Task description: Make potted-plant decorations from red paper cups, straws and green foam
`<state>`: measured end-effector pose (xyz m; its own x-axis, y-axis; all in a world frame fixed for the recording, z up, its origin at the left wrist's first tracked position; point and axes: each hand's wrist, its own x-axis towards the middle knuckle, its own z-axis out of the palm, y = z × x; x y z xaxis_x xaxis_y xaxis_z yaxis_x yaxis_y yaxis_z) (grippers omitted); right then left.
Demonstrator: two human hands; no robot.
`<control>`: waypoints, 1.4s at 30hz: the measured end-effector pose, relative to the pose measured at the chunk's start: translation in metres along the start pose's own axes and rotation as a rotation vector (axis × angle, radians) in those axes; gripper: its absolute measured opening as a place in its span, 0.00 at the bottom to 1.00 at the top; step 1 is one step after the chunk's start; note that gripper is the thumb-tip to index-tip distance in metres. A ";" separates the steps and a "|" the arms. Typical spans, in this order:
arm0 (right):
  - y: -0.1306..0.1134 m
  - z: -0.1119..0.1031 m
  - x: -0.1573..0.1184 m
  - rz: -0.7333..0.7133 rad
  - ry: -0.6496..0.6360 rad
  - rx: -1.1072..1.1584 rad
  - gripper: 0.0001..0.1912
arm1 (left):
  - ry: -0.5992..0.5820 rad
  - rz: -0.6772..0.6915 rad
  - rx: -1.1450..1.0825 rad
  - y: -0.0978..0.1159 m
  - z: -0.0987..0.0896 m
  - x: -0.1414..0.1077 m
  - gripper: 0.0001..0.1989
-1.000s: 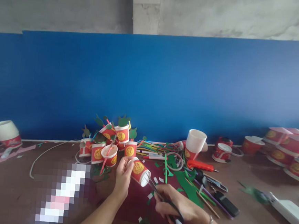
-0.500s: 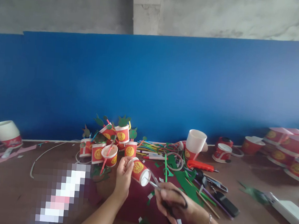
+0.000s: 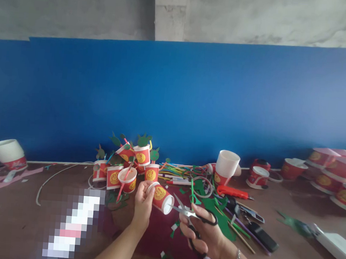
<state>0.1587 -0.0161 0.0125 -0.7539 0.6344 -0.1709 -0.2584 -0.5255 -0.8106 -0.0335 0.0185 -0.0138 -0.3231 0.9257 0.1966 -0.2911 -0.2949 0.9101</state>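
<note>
My left hand [image 3: 143, 203] is closed round the rim end of a red paper cup [image 3: 159, 196] with a yellow emblem, tipped on its side with its white base toward the right. In my right hand [image 3: 202, 231] are black-handled scissors [image 3: 188, 213], fingers through the loops and blades parted. The lower blade's tip is close to the cup's white base; whether it touches I cannot tell. Just behind my left hand stands a cluster of red cups, among them a cup with a red straw [image 3: 127, 180], with green paper shapes on top.
Stacked white-and-red cups [image 3: 227, 165], an orange-red cutter [image 3: 235, 192], coloured straws [image 3: 175, 170], green paper scraps [image 3: 218, 219] and a black key fob [image 3: 262, 235] lie behind and right. A white glue gun [image 3: 334, 242] is far right. Pink paper [image 3: 7, 180] lies left.
The scissors have drawn back slightly to the right and their blades have opened wider. My left hand and the cup have barely moved.
</note>
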 end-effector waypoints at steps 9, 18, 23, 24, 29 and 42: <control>-0.011 0.010 -0.013 0.000 0.056 -0.527 0.19 | -0.037 0.015 0.019 -0.003 -0.001 0.000 0.11; -0.003 0.006 -0.007 -0.025 0.030 -0.373 0.21 | -0.046 0.033 0.035 -0.003 0.002 -0.002 0.10; -0.029 0.025 -0.018 0.048 0.173 -1.130 0.12 | -0.039 0.020 0.023 -0.007 0.003 0.001 0.10; -0.034 0.028 -0.019 0.022 0.206 -1.324 0.12 | -0.036 0.012 0.019 -0.008 0.002 0.002 0.11; -0.044 0.038 -0.017 -0.078 0.309 -1.889 0.14 | -0.014 -0.009 -0.008 -0.009 0.001 0.005 0.15; -0.010 0.011 0.005 -0.304 0.122 -0.525 0.20 | -0.046 -0.156 -0.284 -0.001 0.010 -0.008 0.27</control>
<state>0.1510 -0.0135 0.0260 -0.6108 0.7884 0.0734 -0.0954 0.0187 -0.9953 -0.0219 0.0141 -0.0123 -0.2155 0.9728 0.0854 -0.5756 -0.1972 0.7936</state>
